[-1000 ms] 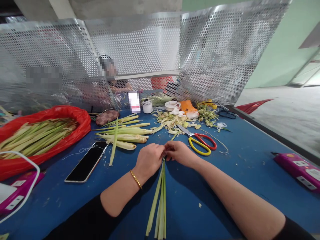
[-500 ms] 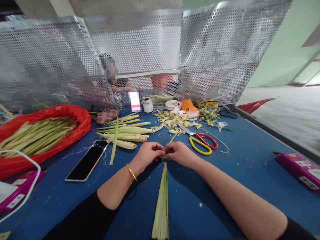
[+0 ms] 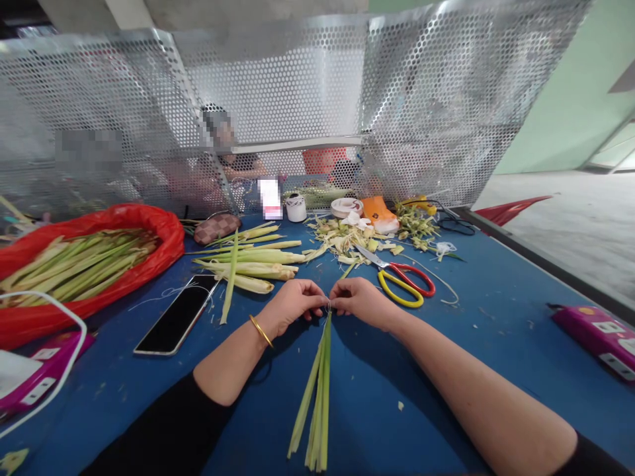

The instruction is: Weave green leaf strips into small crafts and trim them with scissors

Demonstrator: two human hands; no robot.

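A thin bundle of green stalks (image 3: pixel 317 390) lies on the blue table (image 3: pixel 446 370), pointing toward me. At its far end my left hand (image 3: pixel 292 305) and my right hand (image 3: pixel 360 301) meet, both with fingers pinched on a thin white thread wound round the top of the bundle. A gold bangle sits on my left wrist. Scissors with red and yellow handles (image 3: pixel 399 281) lie just beyond my right hand.
A red bag of stalks (image 3: pixel 84 264) sits at left, loose stalks (image 3: pixel 248 261) and a phone (image 3: pixel 176 317) beside it. Trimmings (image 3: pixel 347 238), tape rolls and a thread spool (image 3: pixel 296 208) lie near the perforated metal screen (image 3: pixel 297 112). Pink boxes (image 3: pixel 595 330) sit at both edges. A person sits behind the screen.
My hands stay pinched at the bundle's top, drawing slightly apart. The lower end of the stalks has spread and shifted a little left.
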